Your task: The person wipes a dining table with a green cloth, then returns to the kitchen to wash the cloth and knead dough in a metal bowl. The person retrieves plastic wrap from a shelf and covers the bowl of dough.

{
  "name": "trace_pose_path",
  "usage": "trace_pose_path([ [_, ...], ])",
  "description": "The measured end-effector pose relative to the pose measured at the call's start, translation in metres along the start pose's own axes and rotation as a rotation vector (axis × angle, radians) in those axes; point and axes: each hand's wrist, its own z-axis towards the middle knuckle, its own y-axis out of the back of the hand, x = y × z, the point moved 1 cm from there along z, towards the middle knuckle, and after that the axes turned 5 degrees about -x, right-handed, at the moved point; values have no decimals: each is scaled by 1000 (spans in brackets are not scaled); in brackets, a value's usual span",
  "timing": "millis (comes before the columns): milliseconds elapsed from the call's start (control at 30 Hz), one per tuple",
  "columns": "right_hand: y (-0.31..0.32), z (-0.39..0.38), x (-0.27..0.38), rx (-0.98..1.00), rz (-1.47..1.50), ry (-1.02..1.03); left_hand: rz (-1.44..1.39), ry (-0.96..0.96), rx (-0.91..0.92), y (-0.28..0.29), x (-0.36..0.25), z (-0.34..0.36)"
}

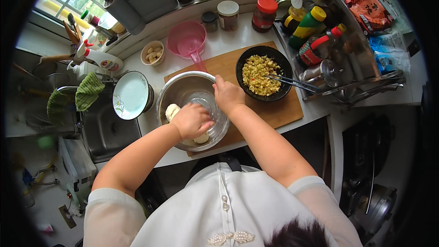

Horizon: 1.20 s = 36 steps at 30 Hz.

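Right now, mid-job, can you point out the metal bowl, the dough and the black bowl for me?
Metal bowl (180,88): head view, on its bare inner wall, far left side.
Dough (172,111): head view, on the top of the left lump.
Black bowl (267,50): head view, on its inner wall, far side.

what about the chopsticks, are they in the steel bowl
No, the chopsticks rest in the black bowl, right of the steel bowl.

Smooth, glossy metal bowl (185,88)
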Motion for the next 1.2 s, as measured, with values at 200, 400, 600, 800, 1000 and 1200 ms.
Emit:
trace_pose_path([
  [200,-2,-2,-4,-21,47,6,63,-161,24,-25,-3,-19],
  [400,-2,-8,-5,-70,126,-1,70,-209,-53,-56,10,15],
  [600,-5,-14,-5,-92,126,-12,31,152,78,-57,18,59],
  [800,-4,-6,-7,-41,110,-10,-28,263,160,-48,21,72],
  [1000,3,-3,-5,19,149,-38,109,465,58,-32,72,52],
  [1200,0,-11,1,39,208,-101,30,844,429,-19,73,36],
])
